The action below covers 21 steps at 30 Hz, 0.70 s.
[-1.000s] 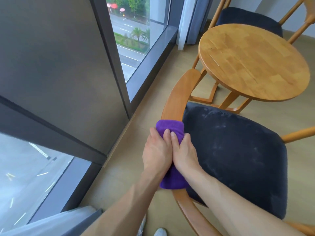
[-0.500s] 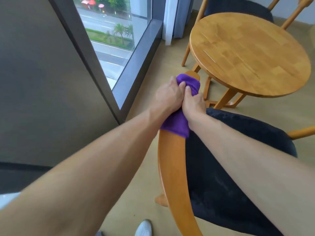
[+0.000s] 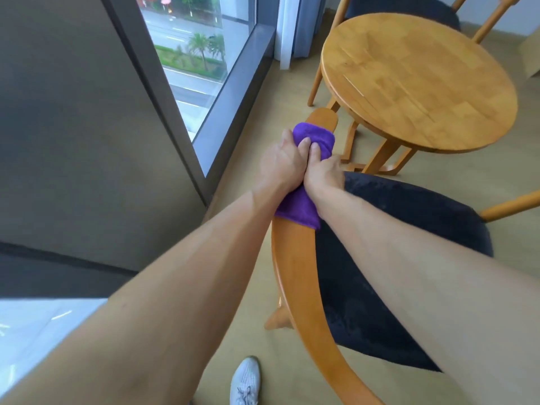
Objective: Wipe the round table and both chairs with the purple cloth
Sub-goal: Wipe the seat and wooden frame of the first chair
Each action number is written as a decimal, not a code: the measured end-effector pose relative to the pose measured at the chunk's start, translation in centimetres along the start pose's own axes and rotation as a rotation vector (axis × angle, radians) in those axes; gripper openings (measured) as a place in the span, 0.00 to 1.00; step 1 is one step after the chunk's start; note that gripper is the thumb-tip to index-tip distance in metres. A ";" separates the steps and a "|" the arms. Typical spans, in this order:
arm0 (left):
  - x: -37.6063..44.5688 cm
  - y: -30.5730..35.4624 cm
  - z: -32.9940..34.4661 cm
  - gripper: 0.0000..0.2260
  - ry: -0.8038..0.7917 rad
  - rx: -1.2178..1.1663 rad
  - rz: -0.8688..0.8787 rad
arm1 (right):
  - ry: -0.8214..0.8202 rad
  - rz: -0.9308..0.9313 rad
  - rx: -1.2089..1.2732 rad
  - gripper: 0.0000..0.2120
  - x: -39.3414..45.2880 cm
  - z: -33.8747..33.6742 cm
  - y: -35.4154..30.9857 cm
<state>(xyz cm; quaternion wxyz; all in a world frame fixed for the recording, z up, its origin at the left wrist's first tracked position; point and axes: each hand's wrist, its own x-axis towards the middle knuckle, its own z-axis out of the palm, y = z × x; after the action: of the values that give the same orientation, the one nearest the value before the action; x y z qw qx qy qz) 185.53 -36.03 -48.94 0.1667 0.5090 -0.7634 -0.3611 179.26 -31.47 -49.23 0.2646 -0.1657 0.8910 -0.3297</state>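
1. The left hand [image 3: 282, 163] is wrapping its fingers over the purple cloth [image 3: 306, 173] from the window side, its thumb lying along the top of the fabric.
2. The right hand [image 3: 323, 172] is gripping the same cloth from the seat side, its thumb pressing down right beside the other thumb, so the two hands are touching.
3. The purple cloth is lying folded around the curved wooden backrest [image 3: 298, 276] of the near chair, close to the rail's far tip, with a bit of bare wood showing beyond it.
4. Both forearms are reaching out long from the bottom of the view, one on each side of the rail.
5. The near chair's dark seat cushion [image 3: 409, 258] is sitting just to the right of the rail, under the right forearm.
6. The round table [image 3: 418, 80] is standing just beyond the cloth, its bare wooden top a little to the right.
7. The second chair [image 3: 400, 7] is showing behind the table, partly hidden by it.
8. A tall window [image 3: 193, 54] is running along the left, with curtains [image 3: 295, 27] hanging at its far end.
9. A white shoe [image 3: 245, 381] is resting on the floor [image 3: 248, 287] below.
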 end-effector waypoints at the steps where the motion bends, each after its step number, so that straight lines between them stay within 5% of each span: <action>1: -1.5 -0.4 0.0 0.14 0.030 -0.022 -0.016 | -0.018 -0.009 -0.017 0.29 -1.1 -0.1 0.7; 13: -25.3 -0.2 4.6 0.12 0.382 -0.408 -0.389 | -0.399 -0.250 -0.291 0.23 -16.1 -7.4 12.7; 16: -29.3 1.6 6.3 0.21 0.343 -0.485 -0.525 | -0.538 -0.243 -0.433 0.23 -18.0 -10.7 14.8; 21: -33.4 5.1 8.1 0.18 0.170 -0.625 -0.855 | -0.723 -0.300 -0.725 0.20 -18.9 -15.8 16.0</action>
<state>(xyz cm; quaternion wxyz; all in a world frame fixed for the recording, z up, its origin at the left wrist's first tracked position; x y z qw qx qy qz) 191.42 -1.82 -46.98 0.2097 0.7279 -0.3277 -0.5645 183.34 -3.00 -43.04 0.4303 -0.4752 0.7663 0.0432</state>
